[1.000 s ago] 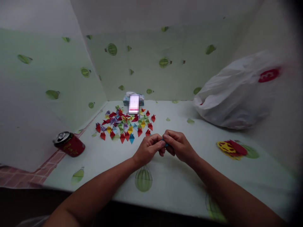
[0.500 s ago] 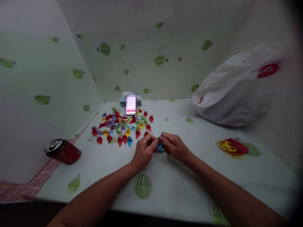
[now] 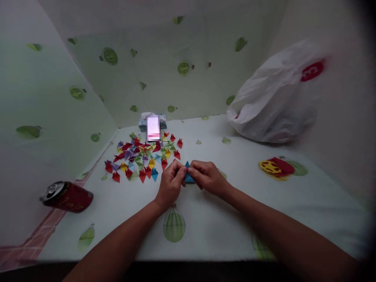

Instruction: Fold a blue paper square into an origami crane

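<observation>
A small blue folded paper (image 3: pixel 188 178) is held between both hands above the middle of the table, its pointed tip upward. My left hand (image 3: pixel 172 180) pinches its left side between thumb and fingers. On the other side my right hand (image 3: pixel 208 177) pinches it the same way, the fingers partly hidden behind the paper. Just beyond and to the left lies a spread of small folded paper pieces (image 3: pixel 142 174) in red, yellow, green, purple and blue, with pointed ends. The closest of them lie near my left hand's knuckles.
A red drink can (image 3: pixel 70 197) stands at the left. Behind the folded pieces, a lit phone (image 3: pixel 153 128) leans on a tissue box (image 3: pixel 142 124). To the right are yellow and red paper cutouts (image 3: pixel 272 167) and a bulky white plastic bag (image 3: pixel 273 102).
The blue paper has turned from a bundle mostly covered by the fingers to a visible upright point. Both hands still grip it. The whole view has shifted and tilted slightly.
</observation>
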Available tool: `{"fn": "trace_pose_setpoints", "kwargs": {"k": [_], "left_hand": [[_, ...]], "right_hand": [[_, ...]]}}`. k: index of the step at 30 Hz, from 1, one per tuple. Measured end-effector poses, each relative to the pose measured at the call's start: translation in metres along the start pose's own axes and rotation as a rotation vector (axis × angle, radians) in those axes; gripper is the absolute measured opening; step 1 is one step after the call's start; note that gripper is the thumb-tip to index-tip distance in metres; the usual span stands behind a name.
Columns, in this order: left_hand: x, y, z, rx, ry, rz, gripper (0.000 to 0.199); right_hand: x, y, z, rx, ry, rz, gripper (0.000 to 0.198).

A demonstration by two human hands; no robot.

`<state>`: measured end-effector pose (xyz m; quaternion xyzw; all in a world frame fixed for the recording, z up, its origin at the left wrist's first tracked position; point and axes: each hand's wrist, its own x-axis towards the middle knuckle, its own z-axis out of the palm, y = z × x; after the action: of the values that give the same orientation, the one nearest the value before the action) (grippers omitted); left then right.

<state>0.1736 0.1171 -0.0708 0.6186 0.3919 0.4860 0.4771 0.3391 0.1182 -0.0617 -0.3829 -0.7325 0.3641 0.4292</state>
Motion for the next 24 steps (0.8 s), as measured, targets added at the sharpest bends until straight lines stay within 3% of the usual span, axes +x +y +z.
{"fn": "trace_pose_setpoints", "kwargs": {"k": [7, 13, 19, 24], "left_hand": [[0.002, -0.003, 0.0, -0.172, -0.018, -0.107, 0.028], [0.003, -0.004, -0.003, -0.067, 0.002, -0.108, 0.027], [0.005, -0.006, -0.001, 0.098, -0.193, -0.109, 0.025], [0.006, -0.006, -0.002, 0.001, -0.229, -0.175, 0.028]], "right_hand": [[0.001, 0.002, 0.002, 0.08, -0.056, 0.003, 0.041], [0.002, 0.012, 0.006, 0.218, -0.037, 0.079, 0.03], [0.006, 0.017, -0.003, 0.056, -0.058, 0.067, 0.034], [0.003, 0.013, -0.002, -0.115, 0.111, 0.016, 0.032]]}}
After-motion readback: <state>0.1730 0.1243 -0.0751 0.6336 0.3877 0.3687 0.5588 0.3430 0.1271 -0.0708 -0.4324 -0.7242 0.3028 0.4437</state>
